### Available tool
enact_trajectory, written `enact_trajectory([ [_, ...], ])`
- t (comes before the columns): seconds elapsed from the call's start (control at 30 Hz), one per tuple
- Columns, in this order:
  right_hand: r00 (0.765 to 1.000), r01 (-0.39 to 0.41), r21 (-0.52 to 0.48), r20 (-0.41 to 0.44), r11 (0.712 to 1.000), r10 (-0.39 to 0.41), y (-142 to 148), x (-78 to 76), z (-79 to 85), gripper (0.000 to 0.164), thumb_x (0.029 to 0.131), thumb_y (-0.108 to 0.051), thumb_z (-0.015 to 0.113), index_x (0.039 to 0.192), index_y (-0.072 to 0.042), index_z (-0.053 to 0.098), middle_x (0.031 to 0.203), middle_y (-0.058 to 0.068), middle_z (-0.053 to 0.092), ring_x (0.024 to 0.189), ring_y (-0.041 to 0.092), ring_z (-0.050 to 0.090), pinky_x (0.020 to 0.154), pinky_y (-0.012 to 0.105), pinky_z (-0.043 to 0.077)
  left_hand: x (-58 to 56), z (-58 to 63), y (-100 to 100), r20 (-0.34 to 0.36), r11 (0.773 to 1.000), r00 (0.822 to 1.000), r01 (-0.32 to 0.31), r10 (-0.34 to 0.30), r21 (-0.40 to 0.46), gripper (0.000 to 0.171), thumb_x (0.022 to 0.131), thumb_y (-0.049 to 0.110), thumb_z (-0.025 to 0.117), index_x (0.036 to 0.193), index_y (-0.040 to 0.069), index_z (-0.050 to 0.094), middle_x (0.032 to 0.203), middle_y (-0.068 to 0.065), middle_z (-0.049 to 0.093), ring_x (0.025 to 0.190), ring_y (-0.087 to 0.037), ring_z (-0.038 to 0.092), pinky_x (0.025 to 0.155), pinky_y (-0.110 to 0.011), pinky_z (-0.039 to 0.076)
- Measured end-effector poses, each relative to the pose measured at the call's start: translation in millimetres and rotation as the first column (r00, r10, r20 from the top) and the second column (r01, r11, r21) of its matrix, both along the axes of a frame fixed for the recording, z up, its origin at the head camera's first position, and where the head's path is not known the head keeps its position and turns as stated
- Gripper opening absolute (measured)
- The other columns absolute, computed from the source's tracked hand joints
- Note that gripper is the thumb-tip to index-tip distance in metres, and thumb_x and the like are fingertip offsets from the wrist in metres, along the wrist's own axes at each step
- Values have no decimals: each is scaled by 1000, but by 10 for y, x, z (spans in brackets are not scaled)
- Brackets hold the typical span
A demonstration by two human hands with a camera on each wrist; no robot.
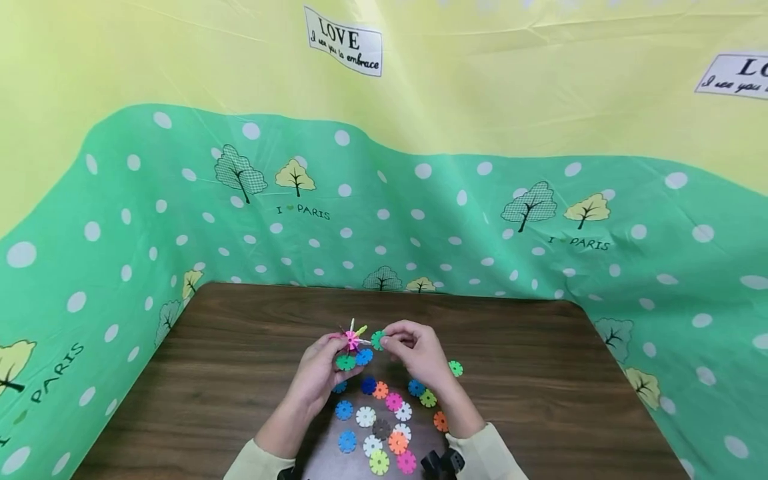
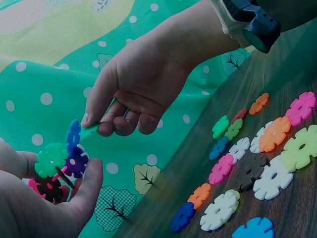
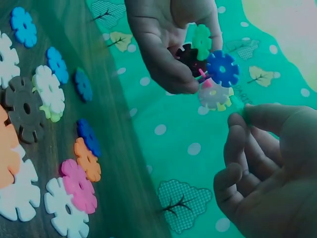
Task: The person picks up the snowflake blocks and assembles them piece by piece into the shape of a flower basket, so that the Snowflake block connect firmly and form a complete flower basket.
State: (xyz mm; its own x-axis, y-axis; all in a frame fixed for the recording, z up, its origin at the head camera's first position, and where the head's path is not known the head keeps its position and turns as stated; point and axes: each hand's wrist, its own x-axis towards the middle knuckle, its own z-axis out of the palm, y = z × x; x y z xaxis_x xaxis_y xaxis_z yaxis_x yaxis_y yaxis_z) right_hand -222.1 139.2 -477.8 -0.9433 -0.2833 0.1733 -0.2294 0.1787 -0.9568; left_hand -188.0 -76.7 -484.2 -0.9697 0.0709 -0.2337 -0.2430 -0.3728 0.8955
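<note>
Hands [image 1: 423,353] pinch disc cluster [image 1: 352,341] left, green disc [image 1: 377,340] right.

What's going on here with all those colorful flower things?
A person's left hand holds a cluster of colorful discs stuck together. The right hand pinches one green disc between its fingers, close beside the cluster; I can't tell if they touch. More loose discs lie on the table.
</note>
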Motion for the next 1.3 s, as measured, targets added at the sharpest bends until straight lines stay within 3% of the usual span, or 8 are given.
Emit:
enact_trajectory([
  [0.17,1000,0,19,-4,1000,0,-34,5,-26,11,95,-16,74,103,-9,77,86,11,77,74,42,69,66,38,61,1,2,2,0,1000,1000,-27,27,-9,26,105,19,55,119,-2,52,106,-10,66,89,-17,69,86,-42,62],
  [0.43,999,28,18,26,999,-29,-62,36,-45,8,93,-14,76,99,-8,78,81,9,77,64,17,67,66,31,59,30,-3,22,-16,991,999,-39,37,-126,29,100,16,62,121,-3,55,100,-9,64,81,-14,62,75,-31,60],
  [0.63,999,24,24,32,999,-25,-74,38,-45,9,93,-11,75,99,-5,77,81,10,76,63,17,67,65,30,59,48,4,30,-48,962,995,-97,87,-257,27,95,22,75,104,1,62,81,0,65,66,-13,52,55,-24,45],
  [0.8,999,41,30,25,999,-42,-72,33,-44,9,93,-15,77,98,-7,78,79,9,76,63,19,67,66,31,59,40,-7,32,-71,942,993,-114,96,-316,28,94,24,77,102,0,65,80,0,66,70,-15,53,57,-24,45],
  [1.03,1000,15,32,22,999,-15,-76,38,-42,11,92,-16,78,98,-8,78,83,11,77,66,22,68,67,34,60,24,-32,40,-111,930,992,-99,63,-354,25,91,19,79,99,-2,69,84,-2,69,76,-16,57,64,-25,50],
  [1.3,999,-47,56,12,997,46,-79,38,-69,8,93,-16,77,96,-9,78,81,9,76,66,22,68,68,45,61,45,-21,19,-49,945,998,-57,43,-322,20,90,16,78,88,-4,73,68,1,60,60,-11,48,53,-23,43],
])
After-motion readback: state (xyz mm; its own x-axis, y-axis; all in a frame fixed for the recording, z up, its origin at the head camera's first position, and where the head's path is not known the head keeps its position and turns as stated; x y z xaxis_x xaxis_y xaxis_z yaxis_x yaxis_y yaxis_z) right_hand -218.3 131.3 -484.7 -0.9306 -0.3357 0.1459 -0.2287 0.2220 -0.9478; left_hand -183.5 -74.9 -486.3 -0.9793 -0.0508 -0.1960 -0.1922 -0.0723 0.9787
